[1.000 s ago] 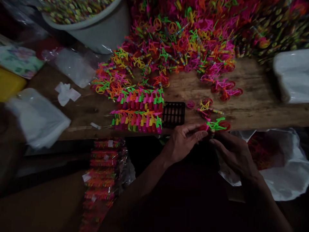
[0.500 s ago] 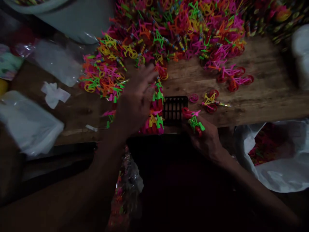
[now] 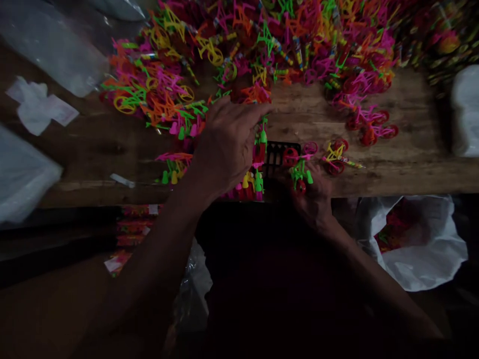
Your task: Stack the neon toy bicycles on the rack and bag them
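My right hand [image 3: 312,192] is closed around a toy bicycle [image 3: 299,169] with red wheels and pink and bright green plastic parts, at the right end of a black slotted tray [image 3: 274,154]. Rows of small green, yellow and pink toy pieces [image 3: 259,180] stand along the tray's left part. Above these pieces my left hand [image 3: 230,144] is bent, back upward, its fingers curled down; whatever they grip is hidden. A yellow toy bicycle [image 3: 335,154] with red wheels lies on the wood just right of the tray.
A big heap of colourful toy bicycles [image 3: 239,40] covers the back of the wooden table [image 3: 415,169]. White paper scraps [image 3: 39,107] and plastic bags [image 3: 22,174] lie at left. An open white sack [image 3: 422,264] with toy parts hangs below the front edge at right.
My left hand has come from spread fingers near the heap to curled fingers over the tray's rows. My right hand has brought the toy bicycle slightly closer to the tray. The view has shifted.
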`<action>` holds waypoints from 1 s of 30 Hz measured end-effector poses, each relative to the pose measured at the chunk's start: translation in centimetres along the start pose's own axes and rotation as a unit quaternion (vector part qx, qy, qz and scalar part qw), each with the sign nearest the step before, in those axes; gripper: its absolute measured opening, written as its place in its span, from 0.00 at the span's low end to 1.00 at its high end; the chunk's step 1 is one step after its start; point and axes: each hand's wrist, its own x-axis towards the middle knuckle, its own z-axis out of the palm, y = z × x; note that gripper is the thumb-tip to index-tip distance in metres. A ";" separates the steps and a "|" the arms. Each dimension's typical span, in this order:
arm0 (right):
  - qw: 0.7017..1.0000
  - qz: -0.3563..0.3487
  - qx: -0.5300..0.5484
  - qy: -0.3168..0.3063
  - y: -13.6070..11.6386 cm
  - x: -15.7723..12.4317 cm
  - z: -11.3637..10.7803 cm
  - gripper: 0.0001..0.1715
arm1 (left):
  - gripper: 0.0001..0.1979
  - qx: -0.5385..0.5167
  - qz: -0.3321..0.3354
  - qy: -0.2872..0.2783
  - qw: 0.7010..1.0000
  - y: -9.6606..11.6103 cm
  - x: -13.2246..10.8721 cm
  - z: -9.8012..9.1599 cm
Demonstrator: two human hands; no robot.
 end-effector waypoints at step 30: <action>0.985 -0.117 -0.091 -0.084 -1.2 0.8 1.7 0.10 | 0.22 -0.079 -0.026 0.030 0.996 1.4 -0.9 -0.9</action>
